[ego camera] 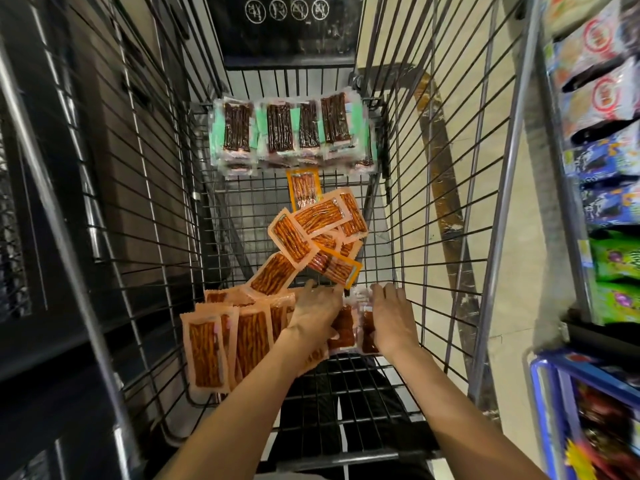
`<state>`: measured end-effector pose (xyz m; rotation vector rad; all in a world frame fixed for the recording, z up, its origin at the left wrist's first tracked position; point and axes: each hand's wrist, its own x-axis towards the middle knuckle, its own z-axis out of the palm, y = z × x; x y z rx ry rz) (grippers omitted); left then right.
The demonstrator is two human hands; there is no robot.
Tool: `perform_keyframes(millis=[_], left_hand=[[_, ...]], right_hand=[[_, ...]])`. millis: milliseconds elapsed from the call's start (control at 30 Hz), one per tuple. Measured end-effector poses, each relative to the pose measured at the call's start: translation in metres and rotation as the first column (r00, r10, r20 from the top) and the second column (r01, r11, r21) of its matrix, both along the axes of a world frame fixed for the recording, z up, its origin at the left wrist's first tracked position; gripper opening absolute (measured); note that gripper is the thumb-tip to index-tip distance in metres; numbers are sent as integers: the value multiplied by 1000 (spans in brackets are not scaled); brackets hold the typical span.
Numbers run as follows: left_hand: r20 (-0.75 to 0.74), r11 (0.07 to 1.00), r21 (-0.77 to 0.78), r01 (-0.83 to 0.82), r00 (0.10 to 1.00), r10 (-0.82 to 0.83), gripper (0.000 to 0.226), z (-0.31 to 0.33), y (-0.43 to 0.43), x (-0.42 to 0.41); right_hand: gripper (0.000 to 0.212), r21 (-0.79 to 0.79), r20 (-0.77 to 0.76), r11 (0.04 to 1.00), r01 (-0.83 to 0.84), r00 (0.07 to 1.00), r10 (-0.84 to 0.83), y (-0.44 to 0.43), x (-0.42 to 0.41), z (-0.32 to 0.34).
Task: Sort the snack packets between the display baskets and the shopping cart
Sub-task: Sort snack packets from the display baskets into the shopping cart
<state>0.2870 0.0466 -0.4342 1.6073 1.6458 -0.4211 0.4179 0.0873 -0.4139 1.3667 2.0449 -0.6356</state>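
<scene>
- Your shopping cart (52, 209) fills the view from above, and both of your bare arms reach down into its near end.
- Your left hand (317, 313) lies back-up over the packets near the middle of the near end. Its fingers (341, 291) are stretched out and slightly spread. You cannot tell from here whether the thumb underneath pinches anything.
- Your right hand (393, 317) sits just beside it, close to the cart's right wall, also back-up. Its fingers (381, 289) are held fairly straight and close together. Whether they clasp a packet is hidden.
- A few dark red packets (346, 327) stand between your two hands, touching both.
- A row of pale orange packets (207, 355) stands packed together in the near left corner, reaching across to your left hand.
- Loose orange packets (318, 223) lie in a jumbled, overlapping heap in the middle of the cart floor, nearer the right wall.
- Green-edged dark packets (280, 128) sit side by side in a neat row across the far end.
- A black flap (287, 32) with round white symbols rises above that far end.
- Outside the right wall, store shelves (602, 98) carry colourful snack bags, and a blue basket (550, 372) stands near the cart's near right corner.
</scene>
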Motion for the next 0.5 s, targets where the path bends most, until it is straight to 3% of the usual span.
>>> perform_keyframes(millis=[167,333,433,500], left_hand=[[103,987,-25,-159,982,160,48,-3,0,-14],[190,973,-20,-228,955,228,48,1,-1,-23],[293,898,-56,-437,853,433,42,9,5,-38],[360,818,-120,-563,743,565,41,19,13,-49]], right_hand=[[59,-4,14,999,-32,999,32,-3,3,6],[41,-114,-89,956,270,956,-280,-4,3,18],[39,-209,-198,835,508,814,-545,1,3,22],[38,-330,-279,703,630,647,-710,7,1,29]])
